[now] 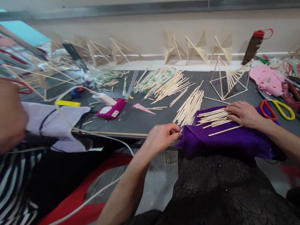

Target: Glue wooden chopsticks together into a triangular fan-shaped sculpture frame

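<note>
My left hand (162,137) is at the table's front edge, thumb and fingers pressed together beside the near left corner of a purple cloth (206,140). What is in its pinch, if anything, is too small to make out. On the cloth lies a loose row of thin wooden sticks (213,117). My right hand (243,114) rests over their right ends, its fingers bent onto them. One stick lies apart, nearer to me. Just behind my left hand, a fanned pile of wooden sticks (189,104) lies on the dark table.
Stick frames (226,79) stand behind, more along the wall. A bottle (253,47) and scissors (277,109) are at right. A magenta device (111,108) with a white cable lies left of centre. Another person's blurred hand (11,115) is at far left.
</note>
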A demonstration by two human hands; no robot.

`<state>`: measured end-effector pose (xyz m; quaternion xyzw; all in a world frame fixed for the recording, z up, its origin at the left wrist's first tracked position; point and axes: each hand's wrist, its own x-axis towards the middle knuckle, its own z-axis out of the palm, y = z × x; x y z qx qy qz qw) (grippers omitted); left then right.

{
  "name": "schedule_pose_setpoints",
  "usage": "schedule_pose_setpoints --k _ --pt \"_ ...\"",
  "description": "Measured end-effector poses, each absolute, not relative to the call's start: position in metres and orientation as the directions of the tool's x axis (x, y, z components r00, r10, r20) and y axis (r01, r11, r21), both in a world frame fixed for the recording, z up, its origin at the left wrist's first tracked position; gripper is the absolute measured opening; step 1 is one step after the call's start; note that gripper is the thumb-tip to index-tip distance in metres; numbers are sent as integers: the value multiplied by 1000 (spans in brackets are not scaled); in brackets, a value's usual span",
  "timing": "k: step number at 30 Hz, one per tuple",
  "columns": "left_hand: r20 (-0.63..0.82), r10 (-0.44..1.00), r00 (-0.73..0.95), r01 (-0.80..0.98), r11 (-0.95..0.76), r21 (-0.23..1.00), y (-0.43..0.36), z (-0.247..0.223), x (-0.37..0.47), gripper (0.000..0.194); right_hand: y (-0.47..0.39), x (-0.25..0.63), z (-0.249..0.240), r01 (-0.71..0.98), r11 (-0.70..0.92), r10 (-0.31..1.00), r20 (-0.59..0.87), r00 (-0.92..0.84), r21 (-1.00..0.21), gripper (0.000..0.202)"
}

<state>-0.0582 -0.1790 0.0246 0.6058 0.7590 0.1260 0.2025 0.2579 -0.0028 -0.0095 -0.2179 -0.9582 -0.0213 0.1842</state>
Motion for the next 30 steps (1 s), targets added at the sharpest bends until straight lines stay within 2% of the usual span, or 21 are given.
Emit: schedule_pose_setpoints --k 3,7,11,14,17,20,23,27,30 --pt "-147 969 -199 858 245 451 -177 23 -61 20 -4 257 -10 429 902 415 360 -836 -45 34" --pt "-58 962 -266 886 268 379 -172 27 -57 20 -3 257 -10 431 900 424 352 -834 -63 35" --pt "32 979 -199 919 176 354 -152 31 -42 23 -3 256 -10 434 900 424 335 -842 -49 37" --pt "8 990 -139 967 134 218 -132 29 -34 30 -4 256 -11 453 890 441 339 -831 -50 36" --pt "0 987 -161 985 161 56 -116 23 -39 35 -6 254 -11 454 889 446 341 -827 -60 35" --pt "39 965 -260 966 260 4 -104 18 -57 39 -6 254 -10 457 888 449 336 -828 -58 33" --pt "87 937 -338 941 339 5 -94 19 -78 38 -7 253 -9 460 886 449 332 -829 -50 31" --pt "114 923 -368 930 362 68 -88 25 -99 36 -7 254 -10 448 892 437 346 -830 -52 32" --pt "112 905 -410 899 379 221 -91 30 -107 38 -6 255 -11 437 898 425 359 -831 -50 32"
